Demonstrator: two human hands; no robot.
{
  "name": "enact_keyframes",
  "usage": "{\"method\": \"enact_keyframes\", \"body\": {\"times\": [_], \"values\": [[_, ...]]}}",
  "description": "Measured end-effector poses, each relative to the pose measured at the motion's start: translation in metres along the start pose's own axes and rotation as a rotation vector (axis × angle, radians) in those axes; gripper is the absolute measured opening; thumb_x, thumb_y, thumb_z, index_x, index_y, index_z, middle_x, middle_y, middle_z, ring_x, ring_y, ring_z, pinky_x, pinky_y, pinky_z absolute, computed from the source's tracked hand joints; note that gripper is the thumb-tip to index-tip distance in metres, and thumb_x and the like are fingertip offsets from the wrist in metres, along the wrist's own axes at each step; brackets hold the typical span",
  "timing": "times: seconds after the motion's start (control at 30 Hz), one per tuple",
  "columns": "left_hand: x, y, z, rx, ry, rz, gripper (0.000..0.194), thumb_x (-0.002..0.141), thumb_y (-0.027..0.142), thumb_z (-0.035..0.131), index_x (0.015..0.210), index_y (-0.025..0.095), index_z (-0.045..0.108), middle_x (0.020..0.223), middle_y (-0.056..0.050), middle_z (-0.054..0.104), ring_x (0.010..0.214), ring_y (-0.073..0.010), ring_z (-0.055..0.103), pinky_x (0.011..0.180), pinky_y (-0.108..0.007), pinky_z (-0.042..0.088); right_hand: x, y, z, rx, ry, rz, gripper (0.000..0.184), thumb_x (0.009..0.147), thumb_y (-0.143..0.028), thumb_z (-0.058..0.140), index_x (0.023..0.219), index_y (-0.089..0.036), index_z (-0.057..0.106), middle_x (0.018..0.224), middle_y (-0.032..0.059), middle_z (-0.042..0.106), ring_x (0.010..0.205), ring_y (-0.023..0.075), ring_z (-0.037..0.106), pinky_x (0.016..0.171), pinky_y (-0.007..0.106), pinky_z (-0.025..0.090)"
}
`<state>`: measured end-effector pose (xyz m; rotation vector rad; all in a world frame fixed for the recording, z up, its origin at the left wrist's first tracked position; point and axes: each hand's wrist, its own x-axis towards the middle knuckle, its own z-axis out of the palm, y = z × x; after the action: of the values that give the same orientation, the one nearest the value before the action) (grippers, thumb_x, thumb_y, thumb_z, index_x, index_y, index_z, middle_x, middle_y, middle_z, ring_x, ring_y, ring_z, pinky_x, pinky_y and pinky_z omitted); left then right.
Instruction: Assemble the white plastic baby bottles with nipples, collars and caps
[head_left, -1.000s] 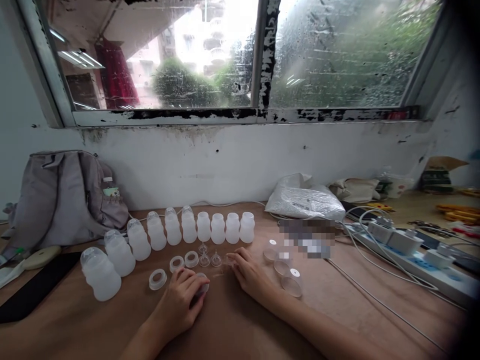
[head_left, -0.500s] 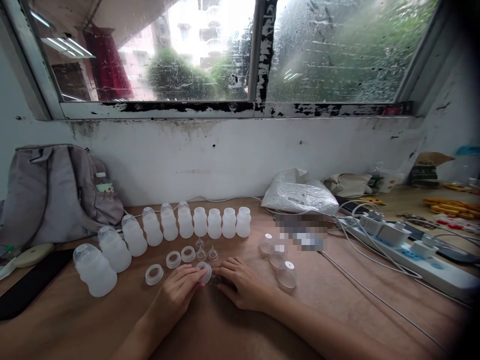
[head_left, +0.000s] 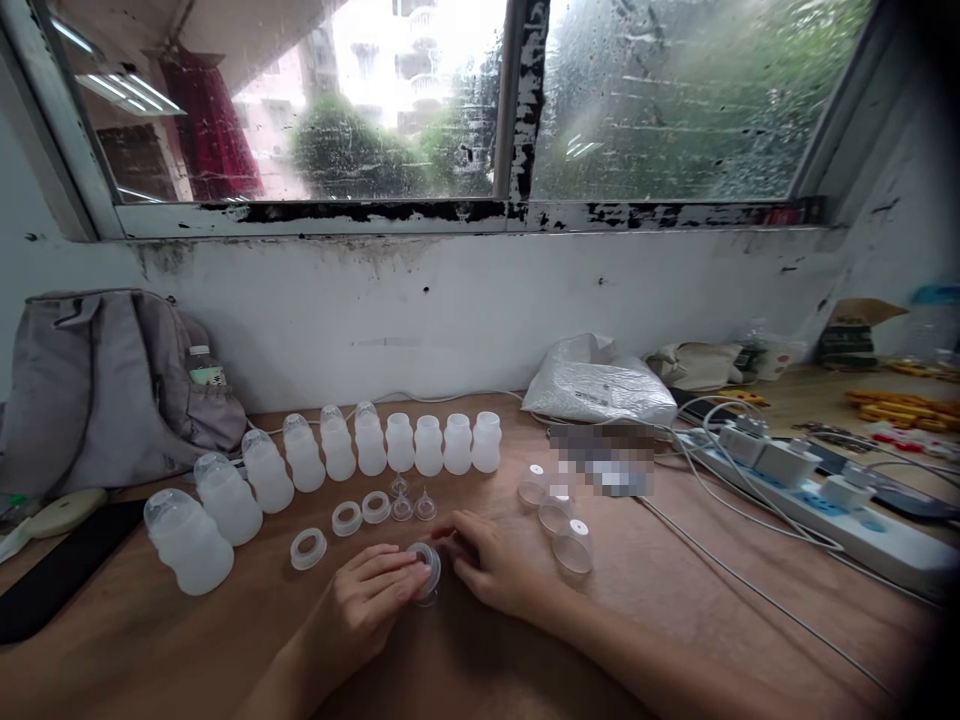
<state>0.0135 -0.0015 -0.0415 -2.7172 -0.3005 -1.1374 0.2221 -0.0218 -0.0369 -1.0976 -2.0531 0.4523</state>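
Your left hand (head_left: 375,590) has its grip pinching a screw collar (head_left: 427,568) low over the bench (head_left: 187,660); your right hand (head_left: 487,565) is half-curled just beside it, can't tell if holding anything; six capped bottles (head_left: 199,555), four uncapped bottles (head_left: 457,446), so probably past halfway; three loose collars (head_left: 308,562), three nipples (head_left: 425,506), three dome caps (head_left: 574,550) remain

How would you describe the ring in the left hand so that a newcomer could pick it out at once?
Find the curved row of white bottles on the brown table. Come nearer, past three loose rings, to the left hand. The translucent ring in its grasp is the one: its three neighbours lie unheld.
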Motion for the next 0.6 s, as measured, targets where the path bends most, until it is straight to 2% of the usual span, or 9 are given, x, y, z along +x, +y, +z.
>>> {"method": "enact_keyframes", "body": {"times": [0.2,0.33,0.5,0.6], "values": [[0.002,-0.001,-0.002,-0.071,-0.051,0.008,0.029,0.078,0.003,0.046,0.103,0.016,0.056,0.092,-0.005,0.067,0.086,-0.0155,0.059,0.081,-0.032,0.047,-0.005,-0.013,-0.004,-0.013,-0.086,-0.164,0.055,0.064,-0.002,0.043,0.116,-0.019,0.041,0.109,0.0060,0.053,0.099,0.0180,0.047,0.086,0.032,0.037],[0.005,0.002,-0.002,-0.129,-0.070,-0.049,0.028,0.078,0.004,0.046,0.101,0.017,0.056,0.089,-0.006,0.065,0.084,-0.0161,0.057,0.077,-0.032,0.047,-0.004,-0.019,-0.004,-0.079,-0.201,-0.223,0.048,0.063,-0.005,0.046,0.110,-0.017,0.046,0.101,0.0061,0.056,0.093,0.0183,0.049,0.084,0.032,0.036],[0.003,0.005,-0.003,-0.148,-0.066,-0.201,0.022,0.078,0.005,0.046,0.093,0.017,0.056,0.081,-0.005,0.062,0.076,-0.0155,0.055,0.070,-0.030,0.047,-0.003,-0.016,-0.002,-0.117,-0.185,-0.206,0.043,0.069,-0.013,0.051,0.111,-0.016,0.045,0.104,0.0080,0.055,0.095,0.0191,0.048,0.084,0.032,0.035],[0.002,0.006,-0.003,-0.134,-0.110,-0.286,0.016,0.078,0.008,0.046,0.086,0.017,0.056,0.078,-0.005,0.060,0.074,-0.0164,0.054,0.067,-0.031,0.046,-0.004,-0.016,-0.002,-0.120,-0.184,-0.201,0.043,0.069,-0.015,0.051,0.111,-0.016,0.044,0.104,0.0080,0.055,0.095,0.0192,0.048,0.084,0.032,0.035]]}}
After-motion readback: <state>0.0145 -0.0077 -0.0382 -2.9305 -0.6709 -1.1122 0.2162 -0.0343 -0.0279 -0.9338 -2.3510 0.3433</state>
